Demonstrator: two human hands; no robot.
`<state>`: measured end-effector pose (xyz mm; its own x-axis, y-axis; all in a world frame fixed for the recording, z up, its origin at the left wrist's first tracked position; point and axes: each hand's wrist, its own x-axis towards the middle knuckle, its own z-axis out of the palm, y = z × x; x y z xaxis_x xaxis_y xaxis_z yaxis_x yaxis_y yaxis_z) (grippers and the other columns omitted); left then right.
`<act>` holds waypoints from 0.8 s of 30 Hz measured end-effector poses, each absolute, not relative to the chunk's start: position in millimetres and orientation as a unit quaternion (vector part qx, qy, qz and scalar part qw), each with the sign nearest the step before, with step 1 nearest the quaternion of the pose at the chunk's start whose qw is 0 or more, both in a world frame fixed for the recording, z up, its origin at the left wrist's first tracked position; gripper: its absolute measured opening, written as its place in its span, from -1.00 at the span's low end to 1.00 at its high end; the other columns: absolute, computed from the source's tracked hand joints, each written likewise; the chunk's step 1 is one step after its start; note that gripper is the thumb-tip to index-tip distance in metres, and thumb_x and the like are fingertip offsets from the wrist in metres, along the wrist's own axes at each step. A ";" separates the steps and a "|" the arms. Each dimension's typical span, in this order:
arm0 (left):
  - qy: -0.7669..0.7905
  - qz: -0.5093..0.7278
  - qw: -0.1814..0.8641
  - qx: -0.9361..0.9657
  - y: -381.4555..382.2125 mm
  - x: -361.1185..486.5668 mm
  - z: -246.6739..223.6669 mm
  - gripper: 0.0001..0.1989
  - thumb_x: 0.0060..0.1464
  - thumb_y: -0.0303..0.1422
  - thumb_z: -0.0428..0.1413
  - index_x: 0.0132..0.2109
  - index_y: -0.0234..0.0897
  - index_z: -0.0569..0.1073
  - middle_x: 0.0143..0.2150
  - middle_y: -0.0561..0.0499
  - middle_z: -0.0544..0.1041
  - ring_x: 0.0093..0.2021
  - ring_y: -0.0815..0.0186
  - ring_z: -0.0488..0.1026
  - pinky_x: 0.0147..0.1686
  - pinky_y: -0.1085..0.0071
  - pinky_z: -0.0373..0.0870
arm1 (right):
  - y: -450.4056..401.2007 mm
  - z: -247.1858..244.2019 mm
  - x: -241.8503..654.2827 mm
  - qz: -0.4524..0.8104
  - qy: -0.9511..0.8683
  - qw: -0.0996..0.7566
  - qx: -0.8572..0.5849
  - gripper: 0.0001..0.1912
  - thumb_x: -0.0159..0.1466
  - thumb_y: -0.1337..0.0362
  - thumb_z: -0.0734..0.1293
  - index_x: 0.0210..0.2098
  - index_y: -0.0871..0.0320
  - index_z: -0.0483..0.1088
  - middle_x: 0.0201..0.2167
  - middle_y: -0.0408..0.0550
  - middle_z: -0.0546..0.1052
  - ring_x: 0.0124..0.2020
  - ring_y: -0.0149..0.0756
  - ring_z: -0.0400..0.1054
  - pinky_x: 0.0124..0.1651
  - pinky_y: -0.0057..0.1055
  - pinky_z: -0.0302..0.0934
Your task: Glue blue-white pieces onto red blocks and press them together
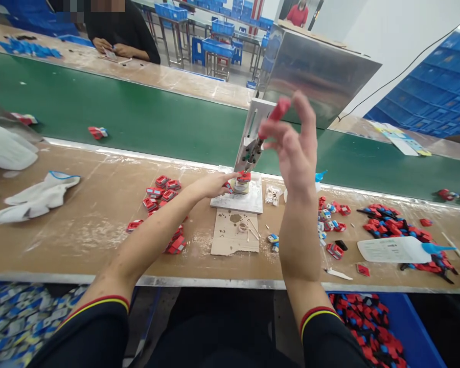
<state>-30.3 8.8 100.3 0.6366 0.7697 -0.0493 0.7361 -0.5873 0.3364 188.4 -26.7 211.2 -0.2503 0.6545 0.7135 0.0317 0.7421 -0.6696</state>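
Note:
Stretched toward the hand press (249, 143), my left hand (216, 185) has its index finger at a red part (244, 177) seated in the fixture on the white base plate (233, 203). Another small red part (228, 187) is held under its fingers. My right hand (293, 138) is raised beside the press lever, with its fingers spread and slightly blurred. One finger overlaps the red lever grip (279, 110), and the hand is not wrapped round it. Below the plate lies a piece of cardboard (234, 232) with cotton swabs on it.
Red parts (169, 194) are heaped left of the press. Rightward are mixed parts (329, 224), a clear bottle (393, 250) and red-black parts (383, 220). A green conveyor (157, 117) runs behind. Across it, a person (122, 30) handles something small. Bins of parts (410, 327) sit below the table edge.

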 end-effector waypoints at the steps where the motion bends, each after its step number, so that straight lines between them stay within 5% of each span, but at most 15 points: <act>1: 0.423 0.054 0.169 0.889 9.3 -30.7 99.5 -0.30 0.25 -0.40 0.13 0.50 -0.09 0.25 -0.16 -0.07 0.65 -0.17 0.15 0.57 -0.12 0.34 0.42 | -10.9 219.7 187.0 0.259 -0.740 0.576 -0.232 -0.25 0.36 -0.28 0.33 0.43 -0.31 0.09 0.11 -0.12 0.56 0.15 -0.11 0.53 0.09 -0.15 0.50; 3: 0.419 0.064 0.173 0.889 10.3 -32.3 96.9 -0.31 0.25 -0.39 0.12 0.49 -0.09 0.26 -0.17 -0.07 0.64 -0.19 0.14 0.56 -0.13 0.32 0.41 | 13.9 217.1 190.8 0.227 -0.727 0.600 -0.244 -0.26 0.32 -0.26 0.38 0.39 -0.28 0.15 0.13 -0.12 0.54 0.15 -0.12 0.51 0.11 -0.15 0.49; 6: 0.407 0.086 0.166 0.894 12.3 -36.1 91.3 -0.31 0.24 -0.39 0.13 0.48 -0.09 0.28 -0.16 -0.08 0.63 -0.17 0.13 0.56 -0.13 0.32 0.41 | 20.4 169.0 209.5 0.183 -0.686 0.629 -0.315 -0.53 0.30 -0.13 0.44 0.11 -0.10 0.42 0.02 -0.07 0.55 0.07 -0.16 0.49 0.03 -0.19 0.46; 9: 0.396 0.097 0.164 0.898 15.4 -39.6 86.1 -0.31 0.23 -0.38 0.16 0.48 -0.07 0.29 -0.16 -0.10 0.62 -0.14 0.10 0.56 -0.13 0.31 0.41 | 6.9 105.9 226.6 0.228 -0.657 0.528 -0.487 -0.65 0.27 -0.09 0.41 -0.18 0.05 0.47 -0.17 -0.04 0.58 -0.13 -0.20 0.49 -0.09 -0.22 0.42; 13: 0.385 0.124 0.161 0.900 18.7 -40.4 82.1 -0.33 0.23 -0.37 0.16 0.46 -0.02 0.32 -0.18 -0.06 0.61 -0.14 0.10 0.57 -0.11 0.31 0.43 | 7.5 59.6 218.1 0.299 -0.691 0.395 -0.527 -0.46 0.04 0.02 0.55 -0.04 0.08 0.50 -0.03 0.10 0.66 -0.06 -0.04 0.53 -0.13 -0.18 0.40; 19: 0.386 0.182 0.209 0.880 20.3 -45.0 73.3 -0.32 0.15 -0.42 0.23 0.40 -0.03 0.40 -0.21 -0.03 0.61 -0.16 0.11 0.58 -0.07 0.27 0.47 | 11.6 50.7 214.7 0.296 -0.700 0.369 -0.535 -0.62 0.23 0.09 0.43 -0.01 0.10 0.49 -0.04 0.06 0.68 -0.01 -0.11 0.57 0.08 -0.15 0.43; 24: 0.430 0.358 0.397 0.727 26.0 -56.1 62.2 -0.24 0.04 -0.37 0.33 0.39 -0.19 0.37 -0.12 -0.07 0.62 -0.25 0.21 0.61 -0.19 0.29 0.59 | 7.0 57.3 268.7 0.225 -0.657 0.343 -0.633 -0.64 0.35 0.21 0.27 0.09 0.17 0.43 0.03 0.15 0.60 -0.02 -0.09 0.53 0.09 -0.09 0.45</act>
